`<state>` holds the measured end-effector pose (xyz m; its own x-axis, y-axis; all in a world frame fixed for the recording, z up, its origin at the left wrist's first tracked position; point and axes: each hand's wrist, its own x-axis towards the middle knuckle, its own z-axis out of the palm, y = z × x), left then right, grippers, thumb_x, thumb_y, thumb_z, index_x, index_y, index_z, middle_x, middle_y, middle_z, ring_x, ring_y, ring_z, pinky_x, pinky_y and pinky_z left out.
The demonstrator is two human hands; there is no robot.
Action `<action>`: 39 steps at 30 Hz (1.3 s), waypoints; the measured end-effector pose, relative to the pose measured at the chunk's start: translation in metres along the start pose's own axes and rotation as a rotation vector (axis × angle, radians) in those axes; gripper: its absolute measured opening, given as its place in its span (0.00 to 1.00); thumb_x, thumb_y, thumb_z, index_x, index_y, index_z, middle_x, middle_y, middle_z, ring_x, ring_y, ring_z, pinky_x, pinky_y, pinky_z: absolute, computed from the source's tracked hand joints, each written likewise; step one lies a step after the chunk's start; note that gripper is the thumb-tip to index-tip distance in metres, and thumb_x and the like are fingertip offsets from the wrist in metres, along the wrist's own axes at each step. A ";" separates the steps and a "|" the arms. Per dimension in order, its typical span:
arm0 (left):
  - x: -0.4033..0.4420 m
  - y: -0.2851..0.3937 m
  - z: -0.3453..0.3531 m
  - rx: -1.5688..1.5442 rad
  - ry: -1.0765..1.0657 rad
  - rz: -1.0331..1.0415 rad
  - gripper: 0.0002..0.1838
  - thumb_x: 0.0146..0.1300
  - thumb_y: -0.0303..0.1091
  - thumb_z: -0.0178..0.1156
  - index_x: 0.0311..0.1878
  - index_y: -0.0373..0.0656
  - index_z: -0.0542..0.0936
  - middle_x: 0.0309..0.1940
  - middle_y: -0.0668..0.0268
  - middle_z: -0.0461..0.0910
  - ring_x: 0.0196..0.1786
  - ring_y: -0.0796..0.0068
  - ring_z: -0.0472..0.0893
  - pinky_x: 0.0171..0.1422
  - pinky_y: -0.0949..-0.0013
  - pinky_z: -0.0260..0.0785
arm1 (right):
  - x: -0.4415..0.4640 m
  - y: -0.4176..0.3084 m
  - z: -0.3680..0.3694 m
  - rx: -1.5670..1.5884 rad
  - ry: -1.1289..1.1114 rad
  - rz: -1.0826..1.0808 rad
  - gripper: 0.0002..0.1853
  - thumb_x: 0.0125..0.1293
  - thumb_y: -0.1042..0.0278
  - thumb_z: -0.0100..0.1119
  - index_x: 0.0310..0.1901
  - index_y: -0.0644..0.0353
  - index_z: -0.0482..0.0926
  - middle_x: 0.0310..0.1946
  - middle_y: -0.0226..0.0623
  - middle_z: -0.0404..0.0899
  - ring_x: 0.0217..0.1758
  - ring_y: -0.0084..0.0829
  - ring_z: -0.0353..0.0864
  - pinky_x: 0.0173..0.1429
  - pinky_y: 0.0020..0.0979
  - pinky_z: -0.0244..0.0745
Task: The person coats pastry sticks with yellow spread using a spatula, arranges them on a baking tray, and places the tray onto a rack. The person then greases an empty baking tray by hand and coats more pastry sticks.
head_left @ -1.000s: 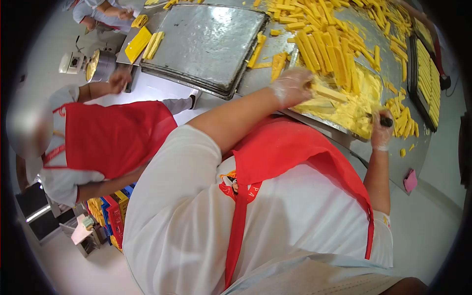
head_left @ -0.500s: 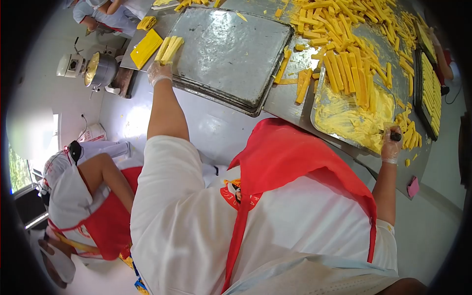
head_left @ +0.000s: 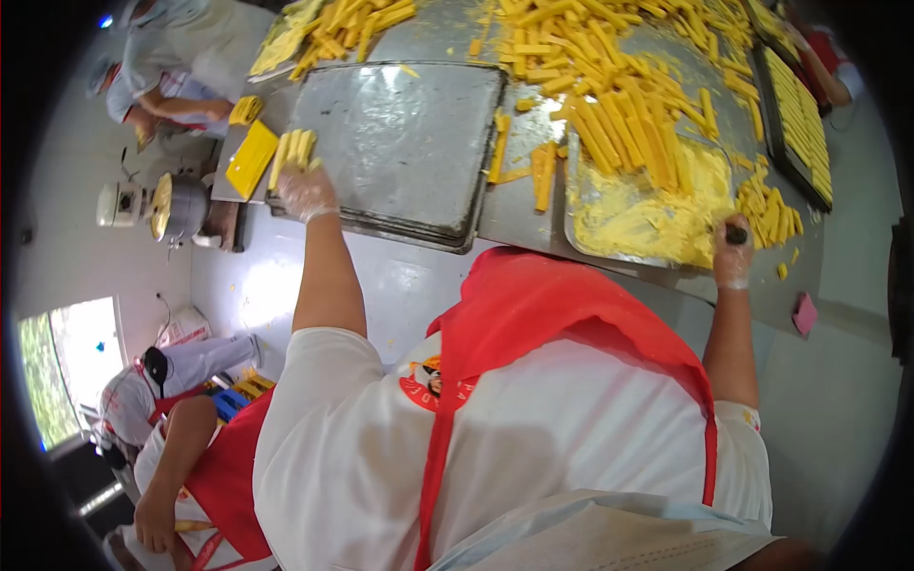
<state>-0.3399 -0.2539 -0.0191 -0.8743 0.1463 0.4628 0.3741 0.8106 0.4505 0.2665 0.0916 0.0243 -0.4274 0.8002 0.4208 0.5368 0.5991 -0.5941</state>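
My left hand (head_left: 307,193), in a clear plastic glove, has its fingers closed around the near ends of several cream-coated yellow sticks (head_left: 293,149). They lie at the left corner of a flat dark metal tray (head_left: 400,143), the top one of a stack. My gloved right hand (head_left: 733,255) grips a tool by its dark handle (head_left: 736,234); its blade is largely hidden. That hand is at the right edge of a shallow pan (head_left: 578,214) smeared with pale yellow cream (head_left: 657,214). Uncoated yellow sticks (head_left: 624,128) lie across the pan's far side.
A heap of yellow sticks (head_left: 562,43) covers the far table. Another tray (head_left: 795,114) holds rows of coated sticks at the right. A yellow flat piece (head_left: 252,160) lies left of the stack. A mixer bowl (head_left: 181,205) stands beyond the table; co-workers (head_left: 205,457) are at the left.
The view has shifted, so the table appears further left. My left hand has moved further over the tray corner and the coated sticks. My right hand still holds the tool at the pan's edge.
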 end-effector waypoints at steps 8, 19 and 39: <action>-0.099 0.277 0.046 -0.409 -0.603 1.093 0.19 0.61 0.39 0.60 0.55 0.48 0.79 0.50 0.58 0.81 0.53 0.56 0.79 0.59 0.58 0.72 | -0.004 0.000 0.001 0.095 0.015 0.060 0.05 0.59 0.78 0.57 0.30 0.62 0.71 0.25 0.41 0.68 0.29 0.38 0.68 0.38 0.33 0.67; -0.099 0.339 0.041 -0.366 -0.835 1.101 0.18 0.57 0.33 0.62 0.52 0.48 0.80 0.47 0.58 0.82 0.51 0.55 0.81 0.56 0.57 0.72 | -0.013 0.039 0.013 0.207 0.094 0.156 0.05 0.60 0.82 0.54 0.33 0.62 0.70 0.33 0.31 0.70 0.38 0.26 0.68 0.46 0.22 0.65; 0.060 0.106 0.101 0.150 -0.493 0.261 0.25 0.58 0.32 0.59 0.62 0.54 0.76 0.58 0.57 0.76 0.59 0.56 0.77 0.64 0.58 0.69 | 0.004 0.010 0.015 0.146 0.024 0.233 0.07 0.60 0.82 0.55 0.30 0.61 0.68 0.26 0.31 0.65 0.32 0.27 0.63 0.41 0.27 0.64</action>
<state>-0.3841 -0.1013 -0.0208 -0.8134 0.5698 0.1175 0.5800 0.7785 0.2397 0.2597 0.1004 0.0094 -0.2866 0.9174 0.2760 0.5074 0.3898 -0.7685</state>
